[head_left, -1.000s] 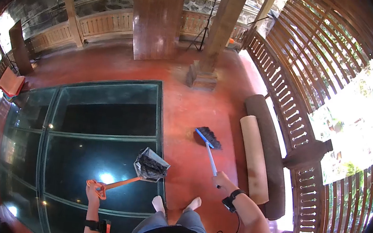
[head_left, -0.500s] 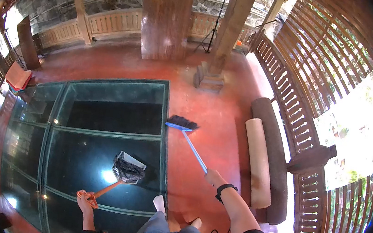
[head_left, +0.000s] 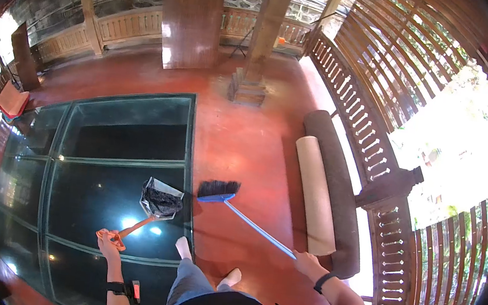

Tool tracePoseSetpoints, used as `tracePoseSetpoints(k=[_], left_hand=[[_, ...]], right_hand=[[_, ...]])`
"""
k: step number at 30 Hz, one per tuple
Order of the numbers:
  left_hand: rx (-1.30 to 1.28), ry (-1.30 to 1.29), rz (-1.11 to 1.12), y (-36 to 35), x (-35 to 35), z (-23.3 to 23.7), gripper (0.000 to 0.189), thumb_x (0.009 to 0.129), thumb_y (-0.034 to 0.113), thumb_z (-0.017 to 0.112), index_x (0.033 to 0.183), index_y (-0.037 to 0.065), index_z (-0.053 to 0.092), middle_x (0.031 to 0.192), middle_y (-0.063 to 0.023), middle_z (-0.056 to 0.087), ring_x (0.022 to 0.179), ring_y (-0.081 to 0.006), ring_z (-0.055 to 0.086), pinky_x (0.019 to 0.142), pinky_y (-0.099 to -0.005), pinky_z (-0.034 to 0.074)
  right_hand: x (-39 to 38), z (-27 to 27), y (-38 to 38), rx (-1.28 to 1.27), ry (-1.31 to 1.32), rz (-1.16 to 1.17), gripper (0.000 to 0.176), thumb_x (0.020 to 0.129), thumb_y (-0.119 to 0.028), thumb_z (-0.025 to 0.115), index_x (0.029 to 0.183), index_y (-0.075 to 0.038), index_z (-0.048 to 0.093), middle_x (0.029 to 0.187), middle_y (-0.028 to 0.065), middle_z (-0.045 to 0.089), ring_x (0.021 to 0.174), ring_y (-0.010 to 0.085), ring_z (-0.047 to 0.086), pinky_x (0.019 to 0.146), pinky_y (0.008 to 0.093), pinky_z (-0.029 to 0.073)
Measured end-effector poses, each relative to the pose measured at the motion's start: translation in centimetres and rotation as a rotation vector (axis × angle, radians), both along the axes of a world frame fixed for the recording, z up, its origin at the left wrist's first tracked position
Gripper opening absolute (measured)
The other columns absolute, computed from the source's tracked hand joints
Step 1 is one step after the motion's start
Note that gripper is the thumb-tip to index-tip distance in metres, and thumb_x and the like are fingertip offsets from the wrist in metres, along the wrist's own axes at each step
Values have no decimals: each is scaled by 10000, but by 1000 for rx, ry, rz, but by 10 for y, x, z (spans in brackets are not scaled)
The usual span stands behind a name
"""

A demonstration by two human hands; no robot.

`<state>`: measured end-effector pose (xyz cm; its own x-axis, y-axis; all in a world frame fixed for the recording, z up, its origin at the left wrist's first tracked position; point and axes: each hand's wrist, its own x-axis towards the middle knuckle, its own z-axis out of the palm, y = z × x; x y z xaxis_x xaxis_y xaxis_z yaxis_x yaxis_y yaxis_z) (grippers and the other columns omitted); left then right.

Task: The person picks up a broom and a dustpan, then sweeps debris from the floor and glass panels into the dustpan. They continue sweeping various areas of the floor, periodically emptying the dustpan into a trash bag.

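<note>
My left hand point(head_left: 105, 246) grips the orange handle of a long-handled dustpan point(head_left: 160, 199); its grey pan, holding dark debris, rests on the glass floor panel point(head_left: 90, 183). My right hand point(head_left: 304, 259) holds the end of a blue-handled broom point(head_left: 232, 204). The broom's black bristles point(head_left: 219, 188) lie on the red floor right beside the dustpan's mouth, at the glass panel's right edge. My bare feet point(head_left: 207, 263) stand between the two hands.
A rolled beige mat point(head_left: 313, 193) and a dark cushion roll point(head_left: 336, 187) lie along the wooden railing point(head_left: 371, 149) on the right. A wooden pillar base point(head_left: 246, 86) stands ahead. A leaning wooden board point(head_left: 190, 17) is at the back, a red seat point(head_left: 12, 101) far left.
The broom head swept left across the red floor, from near the rolled mat to beside the dustpan. The dustpan was lowered from a raised tilt onto the glass.
</note>
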<state>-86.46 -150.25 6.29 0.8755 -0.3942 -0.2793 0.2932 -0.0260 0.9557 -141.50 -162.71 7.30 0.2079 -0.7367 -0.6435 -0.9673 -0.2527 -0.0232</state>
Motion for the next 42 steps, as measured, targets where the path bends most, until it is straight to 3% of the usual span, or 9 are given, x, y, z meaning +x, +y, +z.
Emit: tracePoseSetpoints(k=[4, 8, 14, 17, 22, 26, 30, 34, 42], left_hand=[[-30, 3, -27, 0, -33, -3, 131, 769, 174, 387, 829, 59, 402, 692, -104, 504, 529, -145, 475, 397, -208, 375], [-60, 11, -80, -2, -64, -11, 155, 733, 152, 392, 830, 32, 386, 683, -115, 497, 509, -154, 473, 382, -224, 388], [-98, 89, -175, -1, -115, -2, 184, 648, 95, 421, 814, 33, 375, 672, -126, 491, 449, -172, 460, 378, -243, 405], [-63, 67, -201, -9, -141, 4, 164, 649, 89, 426, 798, 36, 381, 667, -126, 485, 426, -176, 454, 377, -243, 406], [-81, 63, -220, -17, -169, -11, 100, 700, 114, 426, 745, 28, 402, 711, -137, 500, 499, -176, 485, 383, -237, 409], [34, 33, -379, -12, -176, -9, 124, 756, 189, 426, 806, 85, 379, 652, -102, 516, 539, -166, 496, 457, -260, 434], [4, 102, -423, -9, -182, 3, 138, 701, 145, 444, 802, 76, 381, 670, -108, 518, 548, -164, 506, 456, -250, 432], [13, 65, -455, -9, -185, 7, 141, 697, 114, 438, 819, 66, 386, 705, -127, 531, 578, -170, 513, 478, -242, 431], [-23, 87, -549, -20, -156, 3, 166, 667, 82, 440, 824, 57, 393, 689, -117, 522, 577, -141, 489, 489, -220, 404]], right_hand=[[-79, 36, 60, 19, 85, -86, 309, 744, -179, 446, 1046, -117, 459, 760, 151, 587, 724, 312, 579, 610, 414, 454], [-155, 50, 115, 90, -23, -195, 360, 771, -228, 439, 1125, -162, 441, 819, 185, 575, 738, 355, 555, 637, 447, 431], [-182, 62, 161, -31, -82, -343, 324, 743, -184, 475, 1056, -105, 501, 793, 203, 564, 724, 359, 545, 623, 446, 419], [-182, 15, 142, -265, -313, -278, 360, 761, -216, 469, 1086, -62, 470, 777, 208, 565, 726, 363, 544, 626, 448, 421], [-107, -39, 28, -356, -254, -387, 346, 781, -222, 449, 1081, -50, 462, 794, 191, 574, 744, 351, 553, 646, 441, 431], [-58, -76, -61, -404, -156, -412, 276, 816, -230, 384, 983, -48, 506, 780, 168, 588, 745, 306, 579, 646, 397, 461], [-30, -96, -104, -396, -106, -450, 276, 842, -207, 326, 967, -53, 519, 758, 155, 596, 753, 296, 585, 656, 377, 471], [-32, -82, -92, -325, -58, -527, 287, 847, -224, 319, 969, -76, 532, 862, 145, 587, 816, 277, 578, 666, 365, 473], [-77, -87, -3, -240, -60, -659, 313, 775, -158, 416, 1071, -69, 461, 881, 182, 570, 844, 324, 554, 704, 415, 453]])
